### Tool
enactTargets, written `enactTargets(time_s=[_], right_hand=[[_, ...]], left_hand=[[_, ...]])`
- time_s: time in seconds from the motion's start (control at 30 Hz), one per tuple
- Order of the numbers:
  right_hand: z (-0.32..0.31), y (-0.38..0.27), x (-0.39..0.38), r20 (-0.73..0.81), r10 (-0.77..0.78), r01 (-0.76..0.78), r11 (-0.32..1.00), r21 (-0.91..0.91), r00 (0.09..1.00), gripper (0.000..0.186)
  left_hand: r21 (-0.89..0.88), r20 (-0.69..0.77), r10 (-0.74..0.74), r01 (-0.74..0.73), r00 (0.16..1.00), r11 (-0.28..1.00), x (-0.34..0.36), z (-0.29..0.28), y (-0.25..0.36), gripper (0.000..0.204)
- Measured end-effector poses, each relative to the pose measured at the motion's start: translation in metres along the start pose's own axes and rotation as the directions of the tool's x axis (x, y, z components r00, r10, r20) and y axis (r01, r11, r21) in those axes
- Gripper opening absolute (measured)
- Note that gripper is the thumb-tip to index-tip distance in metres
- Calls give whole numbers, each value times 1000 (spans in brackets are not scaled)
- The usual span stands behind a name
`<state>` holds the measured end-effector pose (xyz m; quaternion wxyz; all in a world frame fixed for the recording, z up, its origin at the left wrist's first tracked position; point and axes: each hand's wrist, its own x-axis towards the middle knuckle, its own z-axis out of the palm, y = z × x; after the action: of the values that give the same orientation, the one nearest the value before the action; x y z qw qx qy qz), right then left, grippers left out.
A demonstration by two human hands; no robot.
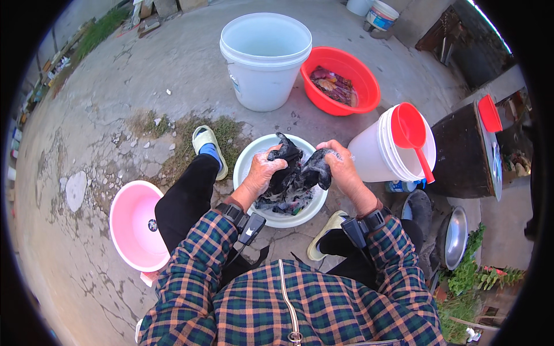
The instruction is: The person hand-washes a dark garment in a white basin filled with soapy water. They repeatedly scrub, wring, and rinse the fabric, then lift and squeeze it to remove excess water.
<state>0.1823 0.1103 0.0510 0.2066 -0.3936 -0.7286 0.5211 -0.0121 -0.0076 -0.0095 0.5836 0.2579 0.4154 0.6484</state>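
Note:
I am holding a dark, soapy cloth (291, 164) stretched over a pale round basin (314, 202) between my feet. My left hand (266, 172) grips the cloth on the left side, fingers curled round it with white suds on them. My right hand (339, 168) grips a bunched part of it on the right, also sudsy. More dark wet cloth and foam lie in the basin below, partly hidden by what I hold.
A white bucket (265, 86) and red basin (369, 92) holding cloth stand ahead. A white bucket (375, 150) with a red dipper (408, 128) and a dark container (461, 158) stand right, near a metal basin (455, 239). A pink basin (130, 219) sits left, near cracked concrete.

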Motion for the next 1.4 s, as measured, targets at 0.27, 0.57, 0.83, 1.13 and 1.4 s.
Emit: enactTargets(time_s=[0.27,0.57,0.83,1.13,1.4], right_hand=[[4,17,11,79,166,-182,812,554,983,32],[22,22,2,186,237,-298,829,473,954,48],[19,23,5,310,249,-344,888,304,917,36],[2,-8,5,4,-148,148,989,-3,989,27],[14,-21,6,-54,-244,248,964,92,968,40]], left_hand=[[429,267,103,-214,958,878,-3,9,21,59],[574,509,50,-382,859,724,-13,20,27,53],[674,515,-28,-384,857,631,-20,26,26,50],[613,246,189,-303,951,729,-1,6,24,38],[746,-160,326,-103,932,658,2,27,17,40]])
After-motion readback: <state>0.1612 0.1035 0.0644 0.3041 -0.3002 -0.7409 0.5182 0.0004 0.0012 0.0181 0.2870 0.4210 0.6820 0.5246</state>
